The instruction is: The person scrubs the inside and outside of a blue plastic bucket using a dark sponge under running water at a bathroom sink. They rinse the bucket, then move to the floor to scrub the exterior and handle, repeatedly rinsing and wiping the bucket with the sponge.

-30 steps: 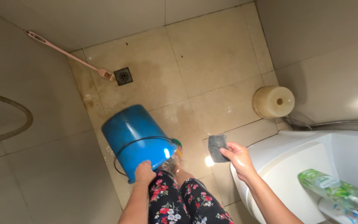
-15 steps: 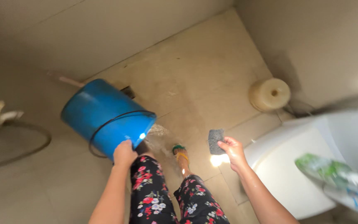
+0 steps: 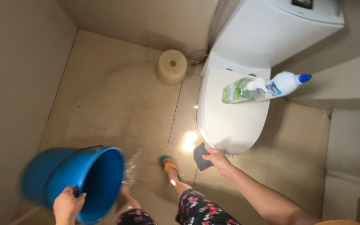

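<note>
My left hand (image 3: 67, 205) grips the rim of a blue plastic bucket (image 3: 61, 177), which is tipped on its side at the lower left with its mouth facing right. A little water spills from it near my feet. My right hand (image 3: 216, 158) pinches a dark grey scouring pad (image 3: 201, 156) just in front of the closed white toilet lid (image 3: 230, 121). A green sandal (image 3: 168, 163) on my foot shows between the two hands.
On the toilet lid lie a clear green pump bottle (image 3: 237, 90) and a white cleaner bottle with a blue cap (image 3: 283, 84). A round cream stool (image 3: 171, 66) stands by the back wall. The toilet tank (image 3: 276, 33) is at the top right. The tiled floor is wet.
The view has swung right, bringing the whole toilet into sight. The bucket has dropped lower and turned its mouth toward me. My right hand with the pad has moved next to the toilet lid.
</note>
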